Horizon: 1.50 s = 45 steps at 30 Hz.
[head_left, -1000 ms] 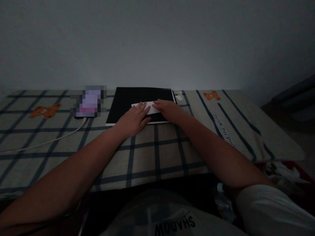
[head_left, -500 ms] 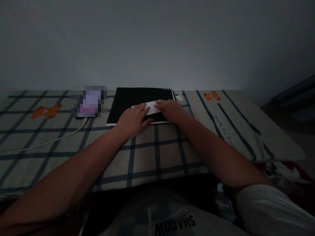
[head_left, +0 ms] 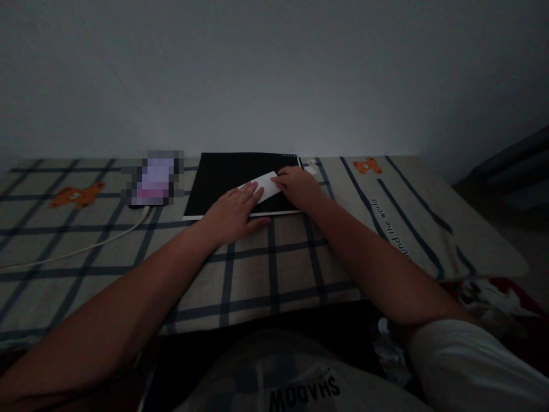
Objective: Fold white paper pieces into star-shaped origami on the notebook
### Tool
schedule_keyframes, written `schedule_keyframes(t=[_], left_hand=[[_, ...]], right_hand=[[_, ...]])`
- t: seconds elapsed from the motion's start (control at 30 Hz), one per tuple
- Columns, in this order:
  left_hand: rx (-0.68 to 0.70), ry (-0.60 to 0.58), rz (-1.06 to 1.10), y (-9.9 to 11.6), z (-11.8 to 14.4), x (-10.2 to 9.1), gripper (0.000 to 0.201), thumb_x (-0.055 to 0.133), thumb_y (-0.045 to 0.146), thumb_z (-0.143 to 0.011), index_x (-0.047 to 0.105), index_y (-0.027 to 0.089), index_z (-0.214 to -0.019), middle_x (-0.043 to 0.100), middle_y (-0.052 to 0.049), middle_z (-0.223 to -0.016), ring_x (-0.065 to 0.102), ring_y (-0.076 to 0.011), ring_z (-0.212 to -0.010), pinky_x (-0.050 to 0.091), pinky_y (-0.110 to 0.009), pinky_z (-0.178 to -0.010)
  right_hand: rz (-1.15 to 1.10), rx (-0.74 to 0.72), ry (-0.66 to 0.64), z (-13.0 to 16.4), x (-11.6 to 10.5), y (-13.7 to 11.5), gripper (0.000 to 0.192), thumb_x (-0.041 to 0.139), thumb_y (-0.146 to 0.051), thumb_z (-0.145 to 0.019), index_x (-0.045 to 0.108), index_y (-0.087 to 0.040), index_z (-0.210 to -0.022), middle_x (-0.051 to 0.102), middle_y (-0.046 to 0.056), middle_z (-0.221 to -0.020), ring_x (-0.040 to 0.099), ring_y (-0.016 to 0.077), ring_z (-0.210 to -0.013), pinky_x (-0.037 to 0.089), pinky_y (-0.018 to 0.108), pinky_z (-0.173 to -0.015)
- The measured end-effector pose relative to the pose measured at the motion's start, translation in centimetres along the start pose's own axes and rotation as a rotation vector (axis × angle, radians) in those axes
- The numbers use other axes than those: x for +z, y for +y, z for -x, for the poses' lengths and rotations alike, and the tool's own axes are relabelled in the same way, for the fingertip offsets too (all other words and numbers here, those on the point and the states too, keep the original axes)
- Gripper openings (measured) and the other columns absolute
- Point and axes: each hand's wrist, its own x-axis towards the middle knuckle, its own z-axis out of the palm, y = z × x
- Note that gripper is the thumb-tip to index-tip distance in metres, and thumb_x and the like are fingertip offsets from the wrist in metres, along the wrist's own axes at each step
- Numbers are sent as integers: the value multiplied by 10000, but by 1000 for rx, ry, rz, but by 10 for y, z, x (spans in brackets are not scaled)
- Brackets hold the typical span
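Observation:
A small folded-looking white paper (head_left: pixel 266 186) lies slanted over a black-covered book (head_left: pixel 231 171) with white edges. My left hand (head_left: pixel 231 212) rests flat with its fingers stretched across the paper's left part, its thumb apart near the book's front edge. At the paper's right end my right hand (head_left: pixel 300 186) has its fingers closed on the corner. The paper's left end is partly hidden under my left fingers.
A phone (head_left: pixel 152 180) with a blurred screen lies to the left, a white cable (head_left: pixel 107 236) plugged into it. A small white item (head_left: pixel 311 167) lies beside the book. Checked cloth (head_left: pixel 253 274) covers the table against the wall. Below stands a clear bottle (head_left: pixel 388 349).
The paper has turned, its right end now further toward the wall. My right hand has shifted slightly that way with it. My left thumb has spread a little to the right.

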Motion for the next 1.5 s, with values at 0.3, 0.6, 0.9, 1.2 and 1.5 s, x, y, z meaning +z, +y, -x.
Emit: schedule_keyframes(t=[0.3,0.6,0.9,1.2,1.5], left_hand=[[177,46,73,-12,3,-17,696,522,622,-1058,632,167,-1573,578,-185,-1651,594,-430,-1419,507,-591,-1120],[264,190,358,-27,-9,-6,523,389,446,-1102,844,212,-1210,817,-113,-1291,729,-299,-1176,556,-482,-1079],[207,134,303,-28,-11,5,611,387,457,-1099,700,99,-1482,617,-181,-1618,570,-322,-1520,425,-523,-1302],[152,111,213,-23,-10,5,651,351,453,-1113,599,75,-1582,541,-197,-1683,528,-334,-1554,402,-513,-1316],[184,112,222,-24,-11,11,635,304,401,-1128,556,81,-1615,534,-151,-1693,474,-306,-1600,329,-511,-1352]], right_hand=[[-30,122,61,-2,0,9,372,550,-286,-1100,782,-199,-1377,716,157,-1408,627,330,-1283,510,458,-1036],[-6,148,138,-3,-2,7,222,650,-350,-1064,789,-183,-1110,752,160,-1204,639,329,-1156,481,425,-939],[-78,19,64,-3,3,6,374,540,-345,-1117,802,-186,-1333,749,145,-1308,632,293,-1210,465,420,-1025],[-49,5,23,1,3,2,402,527,-376,-1122,772,-257,-1418,684,140,-1425,596,324,-1269,489,460,-1037],[37,45,-8,8,-4,-10,426,515,-385,-1123,733,-282,-1474,656,149,-1487,571,354,-1322,498,490,-1067]])
